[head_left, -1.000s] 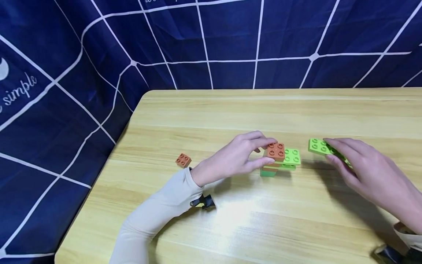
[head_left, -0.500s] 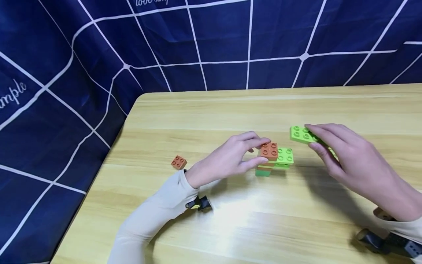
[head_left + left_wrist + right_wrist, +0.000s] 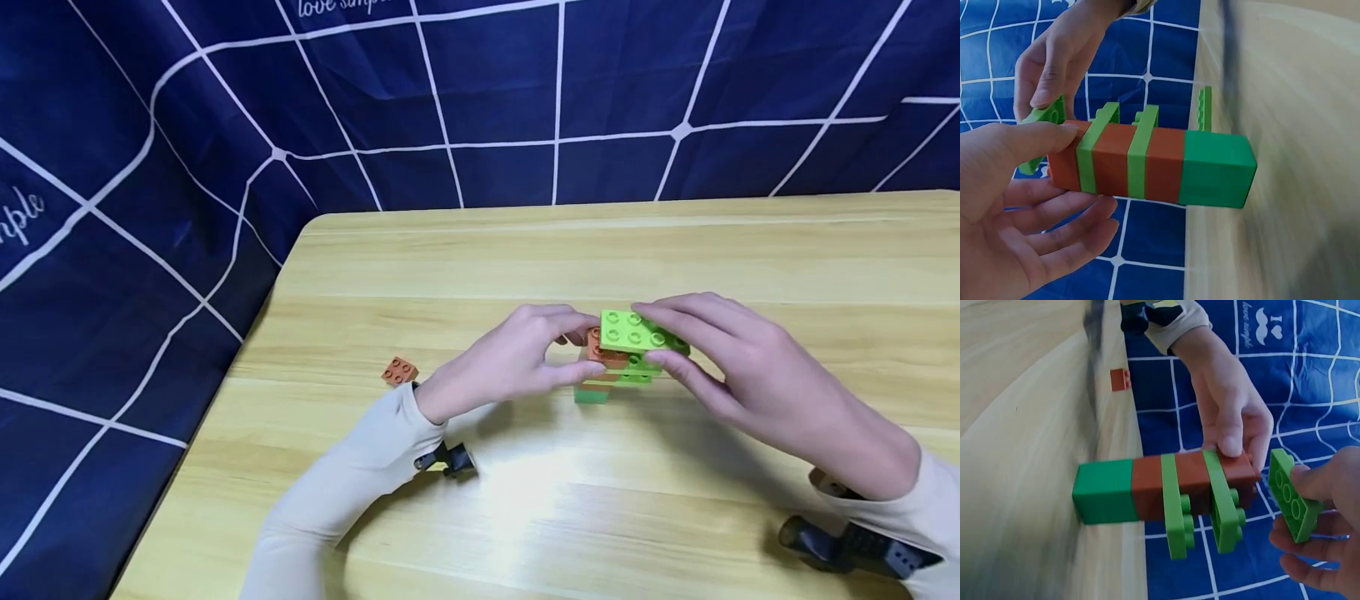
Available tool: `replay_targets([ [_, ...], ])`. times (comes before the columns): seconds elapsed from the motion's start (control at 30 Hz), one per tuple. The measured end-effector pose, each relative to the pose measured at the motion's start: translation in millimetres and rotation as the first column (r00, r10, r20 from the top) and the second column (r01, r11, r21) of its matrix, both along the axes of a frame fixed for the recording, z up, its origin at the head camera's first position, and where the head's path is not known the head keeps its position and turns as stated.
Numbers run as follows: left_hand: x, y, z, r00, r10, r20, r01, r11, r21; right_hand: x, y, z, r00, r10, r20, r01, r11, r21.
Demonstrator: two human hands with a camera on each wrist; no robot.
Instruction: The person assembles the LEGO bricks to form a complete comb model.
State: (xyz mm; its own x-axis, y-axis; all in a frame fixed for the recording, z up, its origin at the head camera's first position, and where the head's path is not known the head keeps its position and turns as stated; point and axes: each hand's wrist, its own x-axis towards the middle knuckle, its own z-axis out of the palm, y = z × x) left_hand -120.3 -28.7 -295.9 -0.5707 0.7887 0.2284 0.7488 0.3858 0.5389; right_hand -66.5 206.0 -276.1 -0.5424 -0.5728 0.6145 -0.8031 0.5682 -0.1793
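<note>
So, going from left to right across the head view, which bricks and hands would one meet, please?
Loose orange brick, left hand, block stack, right hand; the held green plate overlaps the stack, so it is left out.

Stacked orange-and-green plastic bricks (image 3: pixel 1159 161): we see smooth sides
Pale wood-grain tabletop (image 3: pixel 525 267): we catch glossy glare
White-lined blue cloth backdrop (image 3: pixel 510 92): lightly creased

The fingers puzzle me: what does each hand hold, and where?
The right hand holds a green plate by its long edges; the left hand, the stack by its top orange brick.
</note>
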Motion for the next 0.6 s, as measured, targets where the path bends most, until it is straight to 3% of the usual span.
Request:
replay_targets([
  [0.17, -1.3, 1, -3.2, 0.995, 0.024, 0.095, -0.029, 0.998, 0.06, -4.7, -8, -8.6, 0.996, 0.083, -0.031, -0.084, 0.996, -0.032],
  [0.37, -4.0, 0, -6.2, 0.986, 0.014, 0.168, -0.034, 0.993, 0.111, -5.0, -12, -14.0, 0.995, 0.095, -0.021, -0.096, 0.995, -0.038],
  [0.6, -0.5, 0, -7.7, 0.986, -0.011, 0.167, -0.008, 0.994, 0.113, -4.8, -17, -16.1, 0.995, 0.089, -0.048, -0.091, 0.995, -0.034],
])
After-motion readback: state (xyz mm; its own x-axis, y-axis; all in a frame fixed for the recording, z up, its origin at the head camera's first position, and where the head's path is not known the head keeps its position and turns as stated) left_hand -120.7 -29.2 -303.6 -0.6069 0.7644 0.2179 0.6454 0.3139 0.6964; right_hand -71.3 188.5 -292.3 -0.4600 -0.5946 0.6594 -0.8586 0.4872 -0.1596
